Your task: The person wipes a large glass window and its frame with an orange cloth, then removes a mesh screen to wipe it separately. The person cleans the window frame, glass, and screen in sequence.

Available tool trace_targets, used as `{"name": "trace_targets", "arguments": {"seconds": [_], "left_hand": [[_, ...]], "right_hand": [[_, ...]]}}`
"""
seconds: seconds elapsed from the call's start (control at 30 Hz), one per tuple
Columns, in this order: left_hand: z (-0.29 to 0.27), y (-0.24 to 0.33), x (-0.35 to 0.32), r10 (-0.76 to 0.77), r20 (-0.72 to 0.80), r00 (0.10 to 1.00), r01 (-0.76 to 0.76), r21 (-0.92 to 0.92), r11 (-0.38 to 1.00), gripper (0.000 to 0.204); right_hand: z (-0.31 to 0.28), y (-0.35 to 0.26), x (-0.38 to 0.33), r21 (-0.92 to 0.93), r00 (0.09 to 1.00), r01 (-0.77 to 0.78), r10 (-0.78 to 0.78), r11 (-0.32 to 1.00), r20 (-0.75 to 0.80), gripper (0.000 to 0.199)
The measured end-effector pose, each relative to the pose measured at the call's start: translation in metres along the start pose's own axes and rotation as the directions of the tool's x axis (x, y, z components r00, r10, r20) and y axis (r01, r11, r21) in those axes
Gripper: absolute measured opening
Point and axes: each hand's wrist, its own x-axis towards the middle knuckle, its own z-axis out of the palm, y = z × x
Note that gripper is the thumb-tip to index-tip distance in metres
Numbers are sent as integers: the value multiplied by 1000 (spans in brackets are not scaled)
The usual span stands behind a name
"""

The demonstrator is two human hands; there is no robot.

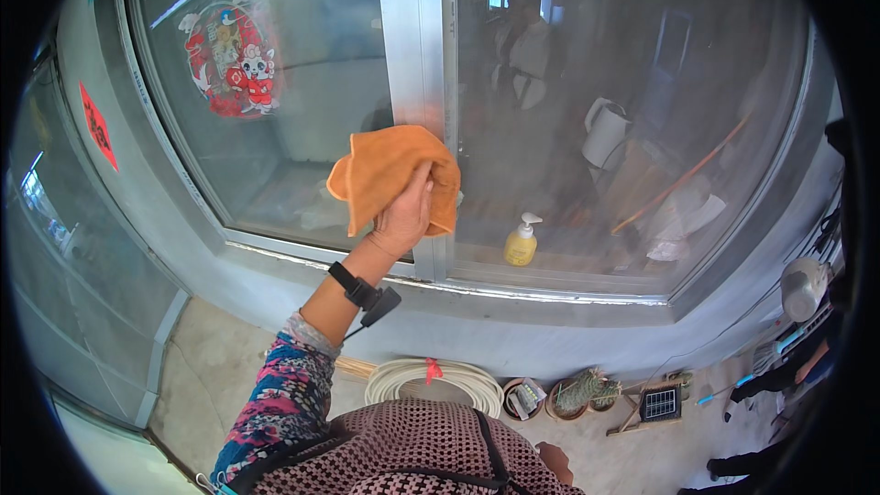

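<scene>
Pink-and-black openwork clothing [403, 445] lies closest to us, covering the torso at the lower edge, and from its left side a flowered sleeve [284, 385] reaches up toward a window. Past the sleeve we see a black wristband [353, 286] with a small dark device, then the left hand [403, 215], whose fingers are gripping an orange cloth [385, 170]; their tips are hidden in its folds. We find this cloth against the lower part of the metal upright [414, 37] between the two panes, its left corner reaching over the left pane [330, 0]. Low beside the torso we make out part of the right hand [555, 465], but we cannot tell whether its fingers are open or closed. Up on the left pane we see a red sticker [257, 73] with a cartoon figure. Through the right pane [623, 37] we notice a white jug [600, 133], and low against it a yellow pump bottle [520, 246]; we cannot tell which side of the glass it stands on. Below the window we see a coiled pale hose [385, 382] with a red tie [433, 369], a potted cactus [575, 392] and a small solar panel [660, 403].
</scene>
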Motion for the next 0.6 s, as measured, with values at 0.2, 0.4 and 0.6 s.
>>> {"name": "trace_targets", "arguments": {"seconds": [0.2, 0.4, 0.6], "left_hand": [[4, 1, 21, 24, 15, 1000, -26, 104, 994, 54], [-4, 31, 79, 193, -57, 980, -168, 297, 940, 65], [-51, 79, 187, 371, -252, 894, -279, 335, 900, 69]], "right_hand": [[18, 32, 8, 30, 989, 147, -147, 989, -3, 46], [-9, -7, 9, 68, 988, 153, -150, 986, -48, 46], [-43, -73, 2, 82, 985, 145, -136, 986, -104, 46]]}}
